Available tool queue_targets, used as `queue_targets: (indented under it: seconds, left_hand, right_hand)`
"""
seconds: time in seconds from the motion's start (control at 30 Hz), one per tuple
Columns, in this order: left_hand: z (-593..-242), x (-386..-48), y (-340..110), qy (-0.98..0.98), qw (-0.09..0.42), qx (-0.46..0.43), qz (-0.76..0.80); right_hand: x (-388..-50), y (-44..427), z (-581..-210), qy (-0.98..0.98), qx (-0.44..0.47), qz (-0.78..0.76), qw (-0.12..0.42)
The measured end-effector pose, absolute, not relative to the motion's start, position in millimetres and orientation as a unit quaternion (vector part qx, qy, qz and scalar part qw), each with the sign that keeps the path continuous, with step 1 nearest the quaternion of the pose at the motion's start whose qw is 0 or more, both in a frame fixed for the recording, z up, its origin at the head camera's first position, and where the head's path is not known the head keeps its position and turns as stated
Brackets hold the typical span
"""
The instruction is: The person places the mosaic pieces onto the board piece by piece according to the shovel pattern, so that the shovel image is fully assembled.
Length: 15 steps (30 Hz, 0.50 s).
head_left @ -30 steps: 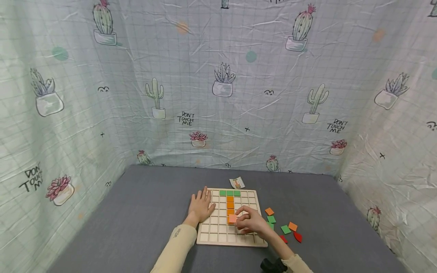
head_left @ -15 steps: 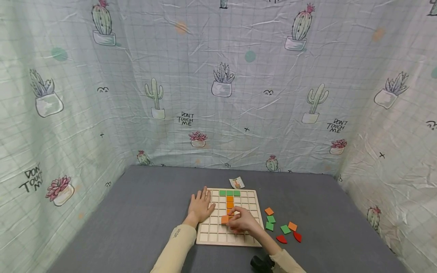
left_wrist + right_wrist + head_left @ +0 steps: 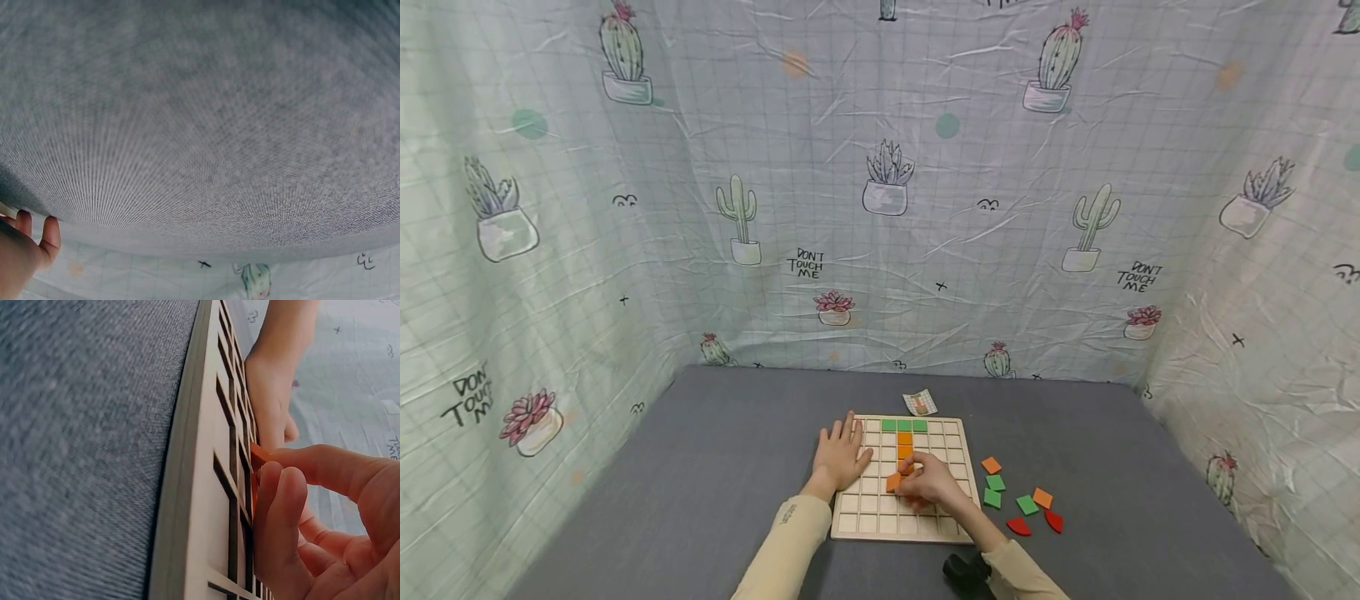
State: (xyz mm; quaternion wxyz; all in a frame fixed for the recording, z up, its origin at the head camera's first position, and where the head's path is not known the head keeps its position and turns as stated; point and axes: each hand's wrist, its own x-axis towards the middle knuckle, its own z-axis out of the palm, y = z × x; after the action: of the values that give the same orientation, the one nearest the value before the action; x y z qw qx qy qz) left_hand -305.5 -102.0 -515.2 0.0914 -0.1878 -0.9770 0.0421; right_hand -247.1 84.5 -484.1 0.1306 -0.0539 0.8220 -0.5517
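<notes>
A wooden grid board (image 3: 887,524) lies on the grey table. My left hand (image 3: 838,457) rests with fingers spread on the board's left edge; only part of this hand (image 3: 25,253) shows in the left wrist view. Between thumb and fingertips, my right hand (image 3: 931,482) pinches an orange square tile (image 3: 892,483), low over the board left of the orange column. That orange tile (image 3: 259,454) appears partly covered by fingers in the right wrist view. Three green tiles (image 3: 904,425) sit in the top row. Below their middle one runs a column of orange tiles (image 3: 905,444), its lower end hidden by my right hand.
Right of the board lie loose pieces: orange squares (image 3: 1042,497), green squares (image 3: 1027,504) and red rounded pieces (image 3: 1018,526). A small patterned card (image 3: 920,402) lies behind the board. Patterned fabric (image 3: 880,250) surrounds the table's back and sides.
My right hand has moved slightly left with the orange tile, from over the orange column to the cells left of it. The left hand keeps its place.
</notes>
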Motion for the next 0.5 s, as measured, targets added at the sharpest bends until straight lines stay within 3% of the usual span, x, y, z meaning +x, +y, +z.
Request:
queue_targets:
  seconds: [0.5]
  left_hand:
    - [-515.8,-305.5,-101.8,-0.976,0.101,-0.188,0.046]
  right_hand:
    - [-253.3,75.7,-487.2,0.857,-0.037,-0.504,0.102]
